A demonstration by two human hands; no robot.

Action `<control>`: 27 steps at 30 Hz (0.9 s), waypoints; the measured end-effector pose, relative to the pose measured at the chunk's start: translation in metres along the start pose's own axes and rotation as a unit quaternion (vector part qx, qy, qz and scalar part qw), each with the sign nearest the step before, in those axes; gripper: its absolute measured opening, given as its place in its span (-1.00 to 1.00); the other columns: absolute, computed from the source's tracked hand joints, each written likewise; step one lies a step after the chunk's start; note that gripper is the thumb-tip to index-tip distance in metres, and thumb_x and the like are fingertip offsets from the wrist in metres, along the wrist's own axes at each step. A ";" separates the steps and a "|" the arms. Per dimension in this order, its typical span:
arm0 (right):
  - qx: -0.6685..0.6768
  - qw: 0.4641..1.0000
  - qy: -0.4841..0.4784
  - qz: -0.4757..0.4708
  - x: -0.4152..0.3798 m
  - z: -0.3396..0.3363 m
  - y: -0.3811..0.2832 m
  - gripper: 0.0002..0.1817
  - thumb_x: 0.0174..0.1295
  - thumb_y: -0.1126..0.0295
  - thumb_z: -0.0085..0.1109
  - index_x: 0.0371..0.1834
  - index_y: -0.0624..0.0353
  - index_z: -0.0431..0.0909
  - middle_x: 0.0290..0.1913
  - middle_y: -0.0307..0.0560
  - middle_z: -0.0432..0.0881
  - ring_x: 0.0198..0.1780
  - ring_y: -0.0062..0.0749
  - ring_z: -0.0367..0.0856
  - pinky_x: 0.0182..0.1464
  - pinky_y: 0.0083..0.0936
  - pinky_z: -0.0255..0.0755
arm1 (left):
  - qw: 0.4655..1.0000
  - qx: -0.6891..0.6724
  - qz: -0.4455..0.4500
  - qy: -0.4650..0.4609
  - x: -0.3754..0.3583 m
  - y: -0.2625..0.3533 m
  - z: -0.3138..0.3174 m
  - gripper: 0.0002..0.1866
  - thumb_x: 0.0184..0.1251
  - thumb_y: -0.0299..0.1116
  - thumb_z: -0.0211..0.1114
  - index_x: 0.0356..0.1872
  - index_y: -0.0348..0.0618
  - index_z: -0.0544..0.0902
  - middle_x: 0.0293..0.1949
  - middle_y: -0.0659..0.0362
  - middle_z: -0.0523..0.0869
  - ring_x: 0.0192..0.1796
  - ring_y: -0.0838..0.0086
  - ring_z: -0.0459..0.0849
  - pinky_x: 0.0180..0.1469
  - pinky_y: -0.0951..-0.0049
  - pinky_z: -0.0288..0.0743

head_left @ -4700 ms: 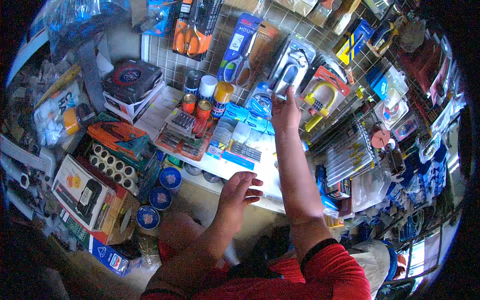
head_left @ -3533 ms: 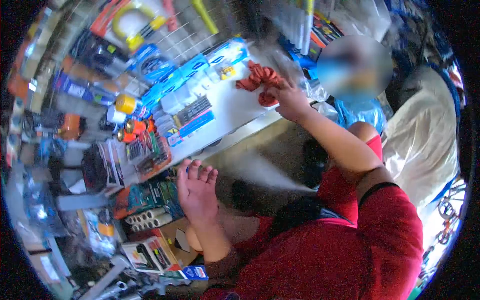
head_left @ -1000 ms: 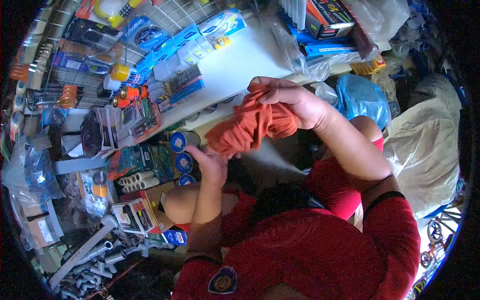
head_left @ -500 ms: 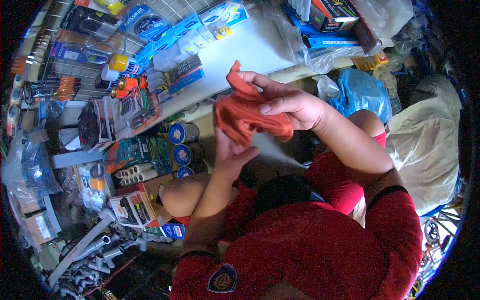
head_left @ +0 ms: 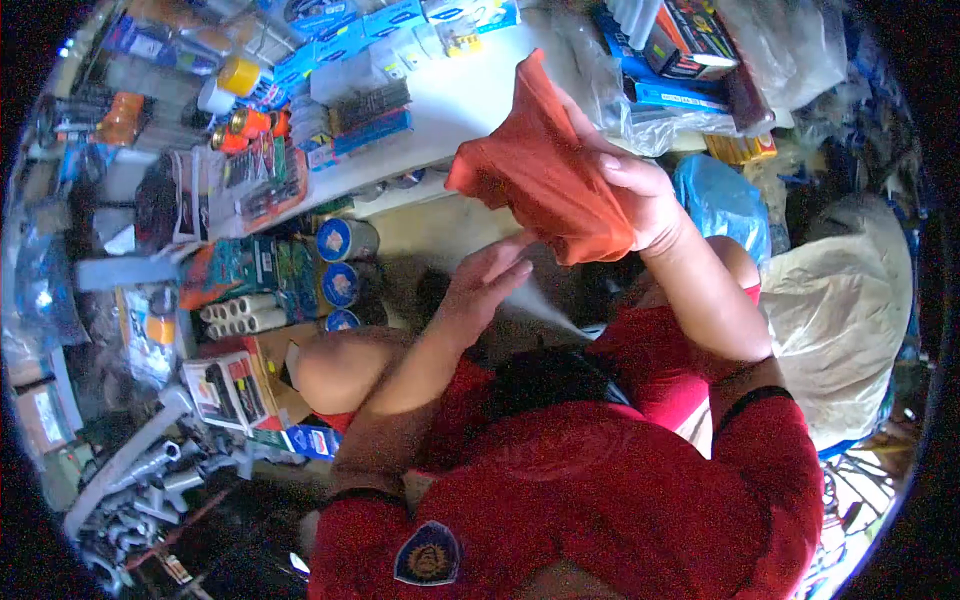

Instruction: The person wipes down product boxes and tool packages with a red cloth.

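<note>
A piece of orange-red cloth hangs spread out in front of me, one corner pointing up over the white counter. My right hand grips it along its right side, thumb on the near face and the other fingers mostly hidden behind the fabric. Below the cloth's lower left edge is my left hand, its fingers stretched out close together. Their tips come very near the cloth edge, and whether they touch it cannot be made out.
The white counter carries packaged goods and spray cans. Blue-lidded cans stand under it. Grey pipe fittings lie at lower left. On the right are a blue plastic bag and a beige cover.
The cloth was bunched between both hands and is now spread wider and higher, held by my right hand. My left hand has come away from its lower side.
</note>
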State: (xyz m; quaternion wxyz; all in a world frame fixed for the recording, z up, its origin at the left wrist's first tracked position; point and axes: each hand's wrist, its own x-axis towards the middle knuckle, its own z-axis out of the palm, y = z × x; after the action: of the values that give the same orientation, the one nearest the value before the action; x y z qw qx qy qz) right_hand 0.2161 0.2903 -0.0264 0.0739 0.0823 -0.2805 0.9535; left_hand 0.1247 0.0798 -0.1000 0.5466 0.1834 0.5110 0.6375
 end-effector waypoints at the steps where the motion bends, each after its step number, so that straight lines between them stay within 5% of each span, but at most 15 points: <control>1: 0.004 1.000 -0.001 0.009 0.000 -0.001 0.003 0.02 0.27 0.25 0.23 0.69 0.01 -0.22 0.61 -0.01 0.07 0.56 -0.11 0.20 0.56 -0.17 0.05 | 0.997 0.076 0.032 -0.005 -0.003 0.002 0.004 -0.44 0.43 -0.41 0.31 0.40 -0.28 0.40 0.38 -0.01 0.50 0.43 0.34 0.44 0.50 0.30 0.18; 5: 0.018 1.000 0.003 0.022 0.001 0.005 0.012 0.02 0.27 0.23 0.23 0.69 0.04 -0.23 0.61 0.00 0.07 0.56 -0.12 0.20 0.57 -0.15 0.05 | 0.978 0.158 0.131 -0.040 -0.004 -0.017 -0.009 -0.44 0.40 -0.41 0.35 0.37 -0.30 0.43 0.36 0.05 0.51 0.46 0.39 0.38 0.50 0.29 0.18; 7: 0.003 1.000 0.004 0.019 0.004 -0.002 0.012 -0.03 0.29 0.24 0.23 0.67 0.09 -0.16 0.58 0.02 0.15 0.54 -0.12 0.24 0.56 -0.19 0.07 | 0.995 0.063 0.002 -0.074 -0.009 0.001 -0.006 -0.48 0.41 -0.41 0.32 0.35 -0.30 0.45 0.43 0.07 0.44 0.50 0.42 0.31 0.51 0.30 0.15; 12: -0.147 0.983 0.108 0.015 0.009 -0.012 -0.009 -0.10 0.29 0.33 0.29 0.62 0.19 -0.02 0.48 0.01 0.34 0.49 -0.23 0.30 0.54 -0.34 0.11 | 0.986 -0.129 0.100 -0.033 -0.011 0.010 -0.009 -0.41 0.41 -0.26 0.33 0.37 -0.30 0.40 0.47 0.01 0.37 0.52 0.26 0.30 0.54 0.15 0.14; 14: -0.373 0.912 0.157 0.062 0.009 -0.030 -0.015 -0.14 0.27 0.45 0.34 0.59 0.19 0.07 0.31 -0.05 0.54 0.26 -0.34 0.52 0.36 -0.46 0.34 | 0.963 -0.232 0.132 -0.021 -0.011 0.014 -0.010 -0.35 0.40 -0.19 0.33 0.40 -0.29 0.36 0.47 -0.01 0.37 0.52 0.19 0.31 0.54 0.07 0.13; 15: -0.517 0.837 0.176 0.040 0.008 -0.033 -0.016 -0.26 0.26 0.46 0.37 0.51 0.16 0.26 0.10 -0.13 0.67 -0.07 -0.52 0.61 0.05 -0.58 0.50 | 0.964 -0.220 0.147 -0.015 -0.016 0.024 -0.010 -0.30 0.38 -0.12 0.33 0.42 -0.28 0.33 0.47 -0.02 0.35 0.53 0.17 0.30 0.55 0.05 0.12; 16: -0.513 0.838 0.180 0.043 0.009 -0.036 -0.016 -0.26 0.26 0.46 0.37 0.51 0.16 0.26 0.10 -0.13 0.67 -0.07 -0.52 0.61 0.05 -0.58 0.50 | 0.965 -0.208 0.161 -0.008 -0.023 0.037 -0.011 -0.24 0.36 -0.05 0.33 0.44 -0.26 0.29 0.48 -0.03 0.34 0.53 0.15 0.28 0.55 0.02 0.10; 18: -0.771 0.596 0.225 -0.007 0.012 -0.041 -0.014 -0.37 0.28 0.40 0.37 0.43 0.12 0.40 -0.02 -0.15 0.69 -0.31 -0.61 0.57 -0.19 -0.55 0.52 | 0.966 -0.180 0.187 0.003 -0.034 0.063 -0.012 -0.13 0.33 0.10 0.33 0.49 -0.23 0.22 0.49 -0.05 0.32 0.55 0.11 0.25 0.56 -0.03 0.07; 19: -0.768 0.585 0.258 -0.043 0.013 -0.043 -0.009 -0.48 0.26 0.40 0.39 0.30 0.14 0.51 -0.14 -0.17 0.68 -0.47 -0.63 0.49 -0.34 -0.54 0.47 | 0.966 -0.165 0.201 0.008 -0.037 0.070 -0.011 -0.07 0.31 0.17 0.33 0.51 -0.21 0.19 0.49 -0.06 0.31 0.55 0.09 0.23 0.56 -0.05 0.05; 22: -0.743 0.620 0.228 -0.109 0.021 -0.021 0.000 -0.60 0.25 0.39 0.39 0.13 0.18 0.57 -0.22 -0.20 0.66 -0.46 -0.64 0.49 -0.35 -0.61 0.43 | 0.935 -0.141 0.317 0.073 -0.034 0.078 -0.001 -0.09 0.28 0.21 0.34 0.46 -0.19 0.26 0.47 -0.07 0.32 0.51 0.07 0.30 0.51 -0.01 0.16; 24: -0.677 0.731 0.083 0.031 0.020 0.005 0.011 -0.73 0.27 0.26 0.40 -0.14 0.21 0.63 -0.30 -0.19 0.64 -0.30 -0.54 0.58 -0.23 -0.52 0.45 | 0.932 -0.038 0.354 0.067 -0.022 0.066 -0.027 -0.15 0.34 0.12 0.33 0.49 -0.13 0.23 0.38 -0.08 0.43 0.44 0.10 0.40 0.46 0.02 0.23; 25: -0.659 0.751 0.015 0.036 0.021 0.008 0.030 -0.64 0.27 0.09 0.39 -0.18 0.19 0.66 -0.34 -0.11 0.71 -0.32 -0.50 0.62 -0.24 -0.44 0.51 | 0.924 0.106 0.364 0.047 -0.022 0.063 -0.029 -0.18 0.34 0.09 0.34 0.49 -0.10 0.26 0.35 -0.08 0.47 0.43 0.09 0.42 0.46 0.02 0.22; 27: -0.677 0.732 0.000 0.074 0.018 0.020 0.054 -0.64 0.12 0.13 0.47 -0.12 0.09 0.69 -0.24 -0.02 0.75 -0.21 -0.19 0.72 -0.11 -0.32 0.58 | 0.853 0.389 0.347 0.016 -0.024 0.059 -0.029 -0.23 0.34 0.04 0.35 0.49 -0.03 0.32 0.30 -0.09 0.53 0.40 0.06 0.45 0.47 0.03 0.18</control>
State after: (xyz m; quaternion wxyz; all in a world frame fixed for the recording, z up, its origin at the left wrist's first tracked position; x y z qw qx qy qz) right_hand 0.1908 0.2366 -0.0343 0.0390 -0.0101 -0.8572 0.5134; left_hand 0.0797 0.0531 -0.0538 0.1655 0.5364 0.6292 0.5376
